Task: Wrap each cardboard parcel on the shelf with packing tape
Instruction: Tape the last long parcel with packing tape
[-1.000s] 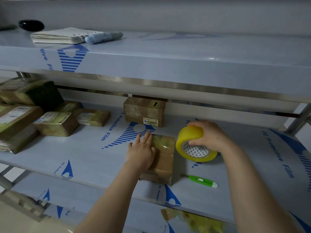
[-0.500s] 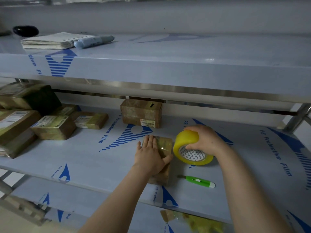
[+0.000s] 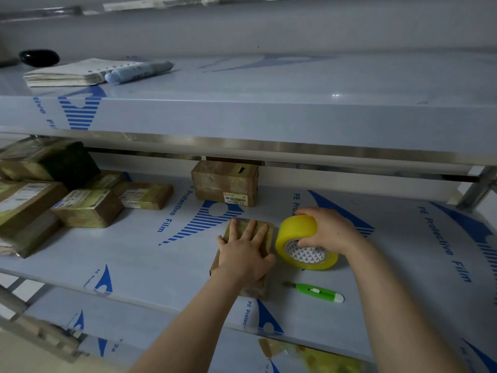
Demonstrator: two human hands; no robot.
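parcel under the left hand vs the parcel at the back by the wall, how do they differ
The front parcel lies flat near the shelf's front edge, pressed by the left hand; the back parcel stands untouched by the rear wall. The back parcel looks taller and shows a white barcode label on its front face; the front parcel shows none. Both are brown cardboard boxes on the same shelf.

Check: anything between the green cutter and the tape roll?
Nothing: in the head view, only bare shelf separates the green cutter and the tape roll.
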